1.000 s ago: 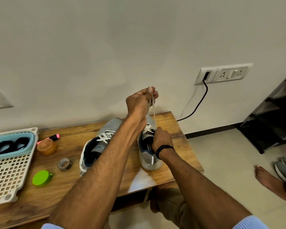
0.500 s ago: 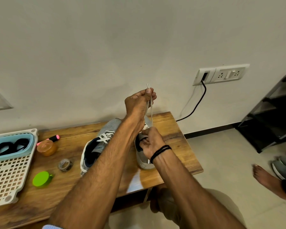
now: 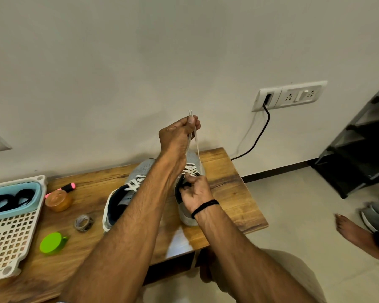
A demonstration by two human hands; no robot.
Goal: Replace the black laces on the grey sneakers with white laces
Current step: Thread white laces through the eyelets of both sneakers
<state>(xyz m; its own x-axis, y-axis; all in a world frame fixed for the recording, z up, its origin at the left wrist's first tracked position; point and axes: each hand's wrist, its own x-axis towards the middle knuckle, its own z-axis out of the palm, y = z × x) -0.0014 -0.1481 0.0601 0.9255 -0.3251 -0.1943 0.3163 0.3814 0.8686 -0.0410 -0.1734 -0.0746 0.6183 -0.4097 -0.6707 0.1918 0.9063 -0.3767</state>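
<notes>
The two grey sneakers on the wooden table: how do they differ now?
The sneaker nearer the basket lies untouched; the other sneaker is gripped at its opening by the right hand. The first's white lace lies flat on it; the second's lace ends are pulled upward, pinched by the left hand. Both are grey with white laces.

Pale wall [image 3: 140, 62], tiled floor [image 3: 293, 215], wooden table [image 3: 228, 182], black rack [image 3: 359, 154]

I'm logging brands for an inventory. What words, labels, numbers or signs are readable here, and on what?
No text is readable.
The grey sneakers: no legible brand; the right hand grips one at the tongue, hiding any label.
The white lace, pinched by the left hand: plain.
The orange jar, green lid, tape roll, highlighter: print too small or blurred.
The socket panel: no readable marking.
</notes>
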